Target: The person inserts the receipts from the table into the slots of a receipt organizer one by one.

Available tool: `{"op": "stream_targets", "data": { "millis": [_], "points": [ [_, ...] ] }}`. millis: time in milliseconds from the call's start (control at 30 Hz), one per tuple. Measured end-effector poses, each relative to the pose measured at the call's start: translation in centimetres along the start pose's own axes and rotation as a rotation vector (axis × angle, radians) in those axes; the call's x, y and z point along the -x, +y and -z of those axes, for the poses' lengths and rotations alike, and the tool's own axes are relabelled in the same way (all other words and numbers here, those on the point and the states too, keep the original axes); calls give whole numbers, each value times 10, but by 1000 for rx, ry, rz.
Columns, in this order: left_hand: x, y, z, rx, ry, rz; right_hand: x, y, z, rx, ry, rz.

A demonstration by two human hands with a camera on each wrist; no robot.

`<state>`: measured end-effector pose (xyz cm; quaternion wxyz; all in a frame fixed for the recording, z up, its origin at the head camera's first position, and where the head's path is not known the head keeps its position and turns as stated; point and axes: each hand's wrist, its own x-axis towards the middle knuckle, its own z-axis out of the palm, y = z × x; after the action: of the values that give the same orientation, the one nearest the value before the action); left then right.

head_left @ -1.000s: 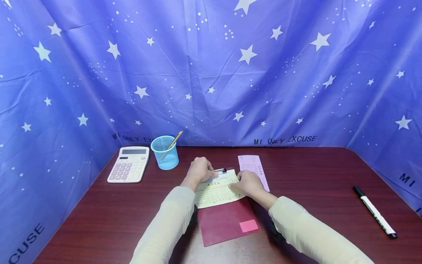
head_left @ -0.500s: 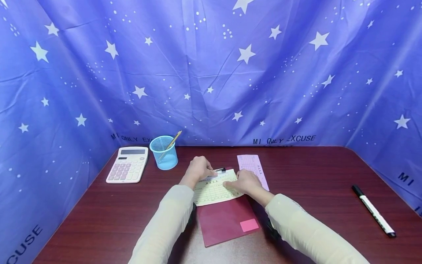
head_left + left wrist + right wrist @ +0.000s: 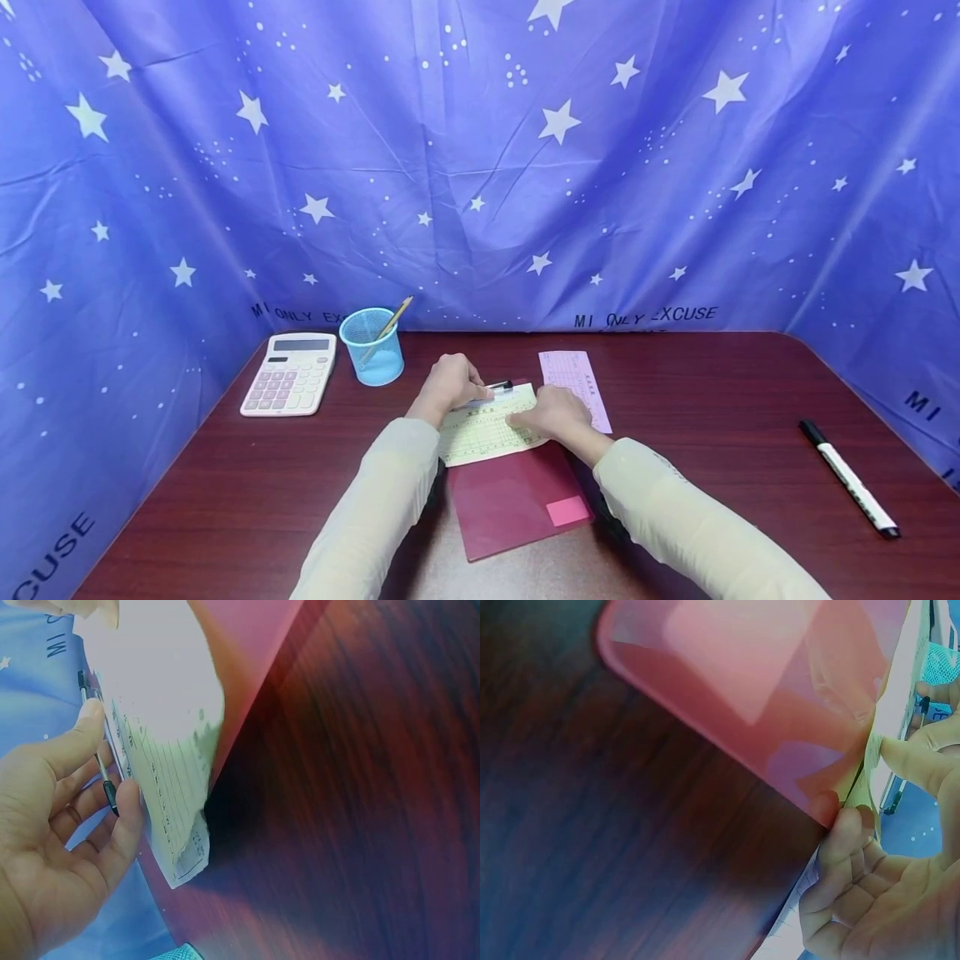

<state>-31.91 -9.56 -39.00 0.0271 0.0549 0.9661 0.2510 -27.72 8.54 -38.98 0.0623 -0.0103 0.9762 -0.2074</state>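
Observation:
A red clipboard (image 3: 510, 500) lies on the table with its black-tipped wire clip (image 3: 111, 796) at the far end. My left hand (image 3: 450, 383) grips that clip, thumb on top and fingers curled behind the board's far edge. A yellow printed form (image 3: 480, 437) lies over the upper part of the board, its far edge close to the clip. My right hand (image 3: 558, 412) pinches the form's right side, thumb on its face and fingers beneath. Under the yellow form, a whitish slip (image 3: 196, 855) shows at a corner in the left wrist view.
A pink printed slip (image 3: 573, 375) lies just beyond my right hand. At the back left stand a white calculator (image 3: 288, 375) and a blue mesh pen cup (image 3: 378, 354) holding a pencil. A black-and-white marker (image 3: 847, 479) lies far right. A starry blue curtain (image 3: 480, 167) hangs behind.
The yellow form has slid slightly up the board toward the clip. My right thumb has moved left across its face. My left hand stays at the clip.

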Motion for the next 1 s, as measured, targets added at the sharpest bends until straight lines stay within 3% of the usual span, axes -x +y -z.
{"op": "stream_targets", "data": {
  "millis": [467,1000],
  "points": [
    [2,1,1,43,-4,-1,-6,-4,-1,31,-15,-80],
    [4,2,1,9,6,-30,-8,-7,-2,62,15,-82]
  ]
}}
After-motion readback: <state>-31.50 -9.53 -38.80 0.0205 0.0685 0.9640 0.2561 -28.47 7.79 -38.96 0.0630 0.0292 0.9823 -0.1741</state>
